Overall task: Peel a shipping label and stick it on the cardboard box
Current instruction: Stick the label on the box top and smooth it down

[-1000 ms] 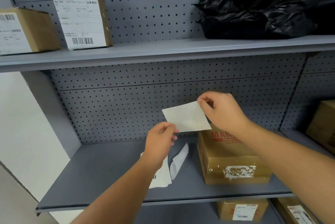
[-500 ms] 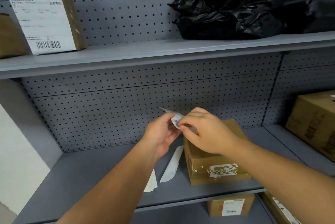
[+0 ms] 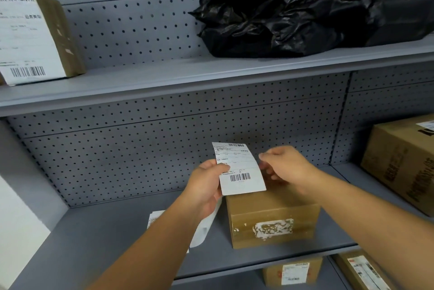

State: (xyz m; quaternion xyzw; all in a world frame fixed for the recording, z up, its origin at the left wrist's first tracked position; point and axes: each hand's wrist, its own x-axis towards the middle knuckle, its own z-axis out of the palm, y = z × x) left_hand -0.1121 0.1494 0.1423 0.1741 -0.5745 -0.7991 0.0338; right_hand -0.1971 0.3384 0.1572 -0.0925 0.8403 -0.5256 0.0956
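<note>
You hold the shipping label [image 3: 238,168] upright at frame centre, print toward you, just above the cardboard box [image 3: 273,218], presumably to line it up. Your left hand [image 3: 206,186] fingers pinch its left edge; your right hand [image 3: 285,167] fingers hover loosely curled beside it, empty. Spare strips lie on the shelf [image 3: 105,231].

Label [image 3: 239,168] above box [image 3: 273,218]; paper strips [image 3: 199,233] lie left.

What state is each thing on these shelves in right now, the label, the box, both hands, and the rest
shipping label: upright, printed side toward camera, held above the box, not stuck on.
left hand: pinching the label's left edge.
right hand: at the label's right edge; contact unclear.
cardboard box: closed, torn label remnant on front.
loose paper strip: lying on the shelf.
black plastic bag: crumpled, on upper shelf.
</note>
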